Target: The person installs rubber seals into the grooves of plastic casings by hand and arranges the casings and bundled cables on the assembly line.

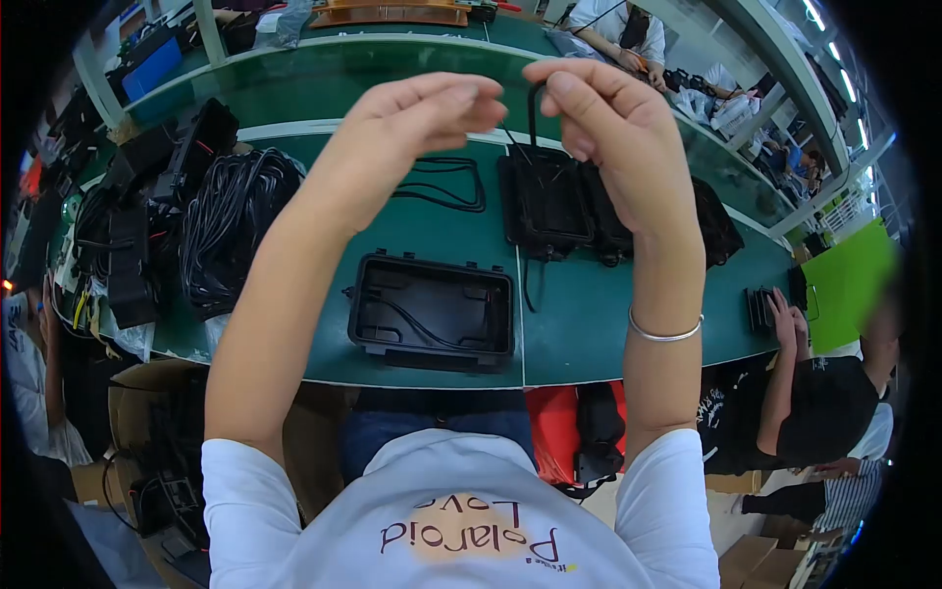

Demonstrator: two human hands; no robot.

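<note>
Both of my hands are raised over the far part of the green work table. My right hand [618, 118] pinches a black cable [533, 116] between thumb and fingers. My left hand [427, 113] has its thumb and fingers together, near a thin dark strand; what it holds, if anything, is too small to make out. Below and between my forearms lies an open black plastic case [432, 309] with a cable inside. Beyond it, a loop of black cable [442, 187] rests on the table. Under my right hand stands another open black case [551, 201] with thin wires above it.
A large coil of black cable [235, 226] and several black cases [132, 255] crowd the left side of the green table [579, 339]. More black cases [714, 221] stand behind my right forearm. Other people work at the right and across the divider. A bright green sheet [849, 280] is at the right.
</note>
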